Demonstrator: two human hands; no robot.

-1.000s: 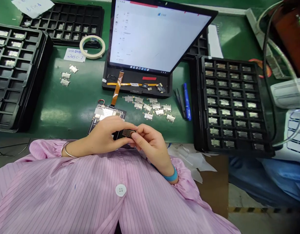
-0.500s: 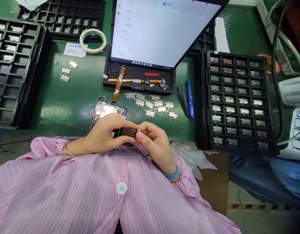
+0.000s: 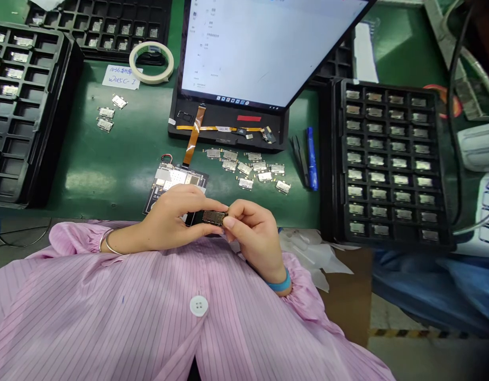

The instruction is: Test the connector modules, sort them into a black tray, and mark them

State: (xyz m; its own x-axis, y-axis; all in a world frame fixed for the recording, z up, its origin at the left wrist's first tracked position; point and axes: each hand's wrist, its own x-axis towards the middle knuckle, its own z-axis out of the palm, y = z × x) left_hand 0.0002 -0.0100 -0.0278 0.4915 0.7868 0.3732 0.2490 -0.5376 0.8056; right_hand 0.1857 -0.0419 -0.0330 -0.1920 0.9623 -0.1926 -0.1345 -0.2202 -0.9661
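My left hand and my right hand meet at the table's near edge, both pinched on one small dark rectangular module held between the fingertips. Just behind my left hand lies a circuit board joined by an orange flex cable to a propped-up tablet with a lit white screen. Several small metal parts lie loose on the green mat beyond my hands.
A black tray filled with parts stands to the right, with a blue pen and tweezers beside it. Stacked black trays sit at the left, another tray behind. A tape roll, a paper label and three loose parts lie at back left.
The view has shifted slightly. My hands stay together at the table edge, turning the small module a little between the fingertips.
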